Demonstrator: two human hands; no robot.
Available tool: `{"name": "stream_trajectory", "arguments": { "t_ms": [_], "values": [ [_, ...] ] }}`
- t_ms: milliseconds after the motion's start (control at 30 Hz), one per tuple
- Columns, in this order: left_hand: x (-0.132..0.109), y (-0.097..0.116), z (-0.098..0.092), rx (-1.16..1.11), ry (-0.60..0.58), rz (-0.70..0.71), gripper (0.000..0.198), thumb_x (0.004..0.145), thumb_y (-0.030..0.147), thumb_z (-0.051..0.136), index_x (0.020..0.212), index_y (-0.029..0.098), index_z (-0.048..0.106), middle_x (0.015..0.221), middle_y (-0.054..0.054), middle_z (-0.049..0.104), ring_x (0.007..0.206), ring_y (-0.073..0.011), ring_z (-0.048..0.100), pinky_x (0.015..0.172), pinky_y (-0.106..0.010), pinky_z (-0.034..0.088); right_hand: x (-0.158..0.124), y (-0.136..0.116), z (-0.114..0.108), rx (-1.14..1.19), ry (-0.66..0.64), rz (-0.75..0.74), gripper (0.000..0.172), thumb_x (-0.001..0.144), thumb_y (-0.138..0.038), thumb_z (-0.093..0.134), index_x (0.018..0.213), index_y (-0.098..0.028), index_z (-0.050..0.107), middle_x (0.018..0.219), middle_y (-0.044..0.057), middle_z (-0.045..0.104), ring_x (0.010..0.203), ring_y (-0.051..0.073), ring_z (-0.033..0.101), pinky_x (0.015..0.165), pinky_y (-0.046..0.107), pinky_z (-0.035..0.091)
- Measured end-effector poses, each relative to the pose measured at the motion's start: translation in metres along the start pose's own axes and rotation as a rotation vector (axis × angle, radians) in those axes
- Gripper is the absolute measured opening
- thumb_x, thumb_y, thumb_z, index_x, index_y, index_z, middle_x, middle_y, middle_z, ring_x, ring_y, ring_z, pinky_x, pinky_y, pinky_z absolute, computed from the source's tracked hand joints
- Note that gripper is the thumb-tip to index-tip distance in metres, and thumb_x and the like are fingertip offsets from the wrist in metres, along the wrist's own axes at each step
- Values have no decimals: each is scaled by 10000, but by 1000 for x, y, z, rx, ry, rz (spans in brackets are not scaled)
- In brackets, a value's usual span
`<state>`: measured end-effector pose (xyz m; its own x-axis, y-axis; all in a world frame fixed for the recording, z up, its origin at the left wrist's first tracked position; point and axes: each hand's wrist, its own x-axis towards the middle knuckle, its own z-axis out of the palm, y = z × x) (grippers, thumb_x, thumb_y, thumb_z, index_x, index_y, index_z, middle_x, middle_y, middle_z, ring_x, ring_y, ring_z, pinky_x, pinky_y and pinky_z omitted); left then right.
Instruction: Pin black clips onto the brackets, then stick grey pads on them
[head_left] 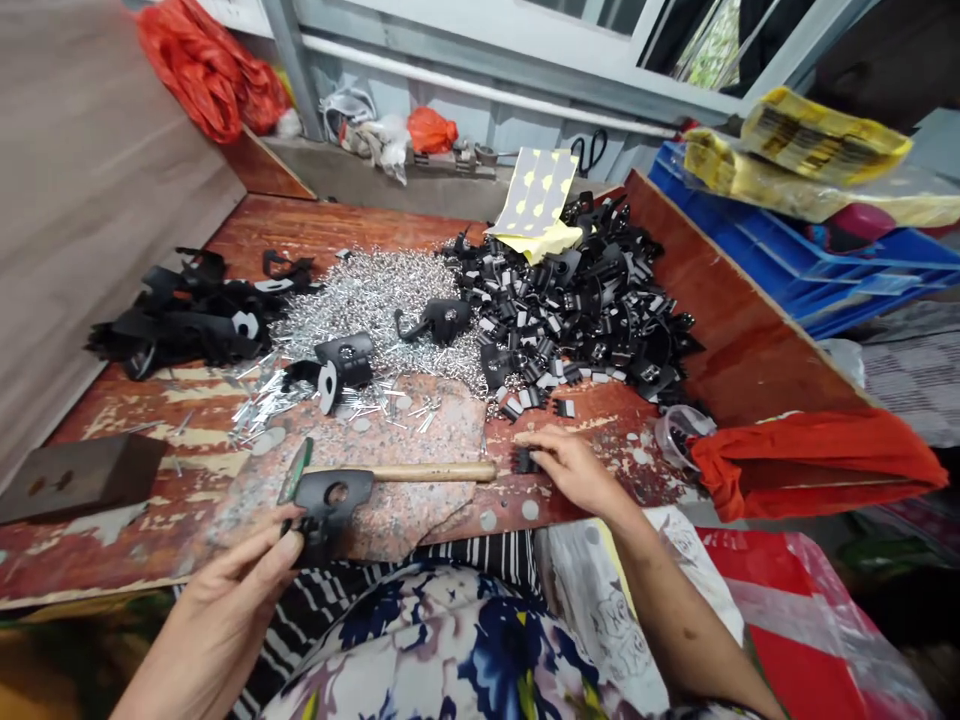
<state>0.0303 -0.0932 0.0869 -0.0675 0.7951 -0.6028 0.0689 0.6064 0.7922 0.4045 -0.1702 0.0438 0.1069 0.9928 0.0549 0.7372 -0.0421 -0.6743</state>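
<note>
Now, left hand (247,575): from here I see fingertips pinching the holed black part (315,493), near the hammer (435,471).
Right hand (576,470): fingers at a small black clip (523,461); whether gripping, I can't tell.

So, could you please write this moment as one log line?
left hand: grip on black part | right hand: touching small black piece | hammer: on stone slab

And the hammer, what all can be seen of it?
The hammer has a pale, wooden-looking handle and a narrow, partly green head that looks like metal. It lies sideways on the stone slab, head toward the left, handle ending short of the right hand. The black piece in the left hand hides part of it near the head; whether they touch can't be told.
</note>
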Motion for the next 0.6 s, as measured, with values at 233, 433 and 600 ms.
{"name": "stream_trajectory", "arguments": {
  "t_ms": [233, 433, 600],
  "values": [
    [0, 3, 16, -39, -130, 6, 654, 384, 595, 999, 916, 250, 839, 1258, -11, 708, 1118, -241, 617, 768, -203, 526, -26, 0, 5, -238, 178, -145, 420, 927, -55, 511, 1259, -229, 701, 1115, 91, 706, 1075, 259, 620, 977, 441, 542],
    [3, -3, 22, 72, -280, 146, 403, 578, 544, 945, 750, 201, 822, 1275, -57, 632, 966, -205, 577, 658, -220, 504, -29, -2, 29, -405, 174, -99, 419, 944, -83, 483, 1295, -173, 694, 1097, 130, 741, 1030, 295, 649, 938, 464, 554],
    [3, -4, 33, 81, -457, 124, 327, 664, 490, 906, 763, 189, 826, 1183, -92, 661, 790, -171, 581, 600, -260, 536, 1, -33, 34, -73, 373, -118, 301, 961, -140, 541, 1130, -261, 759, 1018, 63, 776, 943, 245, 708, 884, 426, 575]
  ]
}}
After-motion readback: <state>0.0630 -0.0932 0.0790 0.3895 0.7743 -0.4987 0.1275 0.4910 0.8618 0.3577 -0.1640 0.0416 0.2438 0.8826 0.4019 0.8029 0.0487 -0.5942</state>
